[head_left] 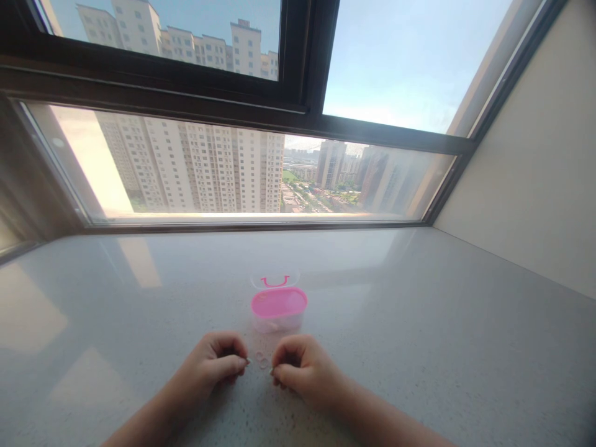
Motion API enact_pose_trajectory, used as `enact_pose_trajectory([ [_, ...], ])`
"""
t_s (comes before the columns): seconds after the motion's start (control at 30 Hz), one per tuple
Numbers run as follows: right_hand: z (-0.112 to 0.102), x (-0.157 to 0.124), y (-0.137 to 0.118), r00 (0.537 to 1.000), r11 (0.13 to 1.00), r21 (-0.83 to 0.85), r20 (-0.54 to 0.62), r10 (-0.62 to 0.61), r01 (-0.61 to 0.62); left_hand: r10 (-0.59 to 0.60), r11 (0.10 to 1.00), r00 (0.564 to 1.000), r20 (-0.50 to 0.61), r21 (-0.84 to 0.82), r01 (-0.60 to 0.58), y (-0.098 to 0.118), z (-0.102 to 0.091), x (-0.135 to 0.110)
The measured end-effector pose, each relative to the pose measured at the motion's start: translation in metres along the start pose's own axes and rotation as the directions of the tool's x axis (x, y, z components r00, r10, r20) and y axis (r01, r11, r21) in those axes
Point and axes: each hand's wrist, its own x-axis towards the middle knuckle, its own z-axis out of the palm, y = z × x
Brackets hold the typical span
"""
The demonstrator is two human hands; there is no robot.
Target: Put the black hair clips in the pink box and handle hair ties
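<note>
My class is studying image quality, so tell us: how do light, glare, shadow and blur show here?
Head view: daylight backlights the dark window frame; pale glare patches lie left on the speckled sill. Head view: soft shadows under left hand and right hand; the tiny pieces they pinch are too blurred to identify.

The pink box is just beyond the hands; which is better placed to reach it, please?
Probably the right hand: it lies partly in front of the pink box, while the left hand sits to its left. Both hands appear to pinch small pieces.
</note>
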Motion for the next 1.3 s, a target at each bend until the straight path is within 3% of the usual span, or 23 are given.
enact_pose_trajectory([
  [1.3, 0.0016, 0.0009, -0.0016, 0.999, 0.997, 0.071, 0.006, 0.042, -0.043, -0.001, 1.000, 1.000, -0.028, -0.021, 0.000, 0.0066, 0.0038, -0.0022],
])
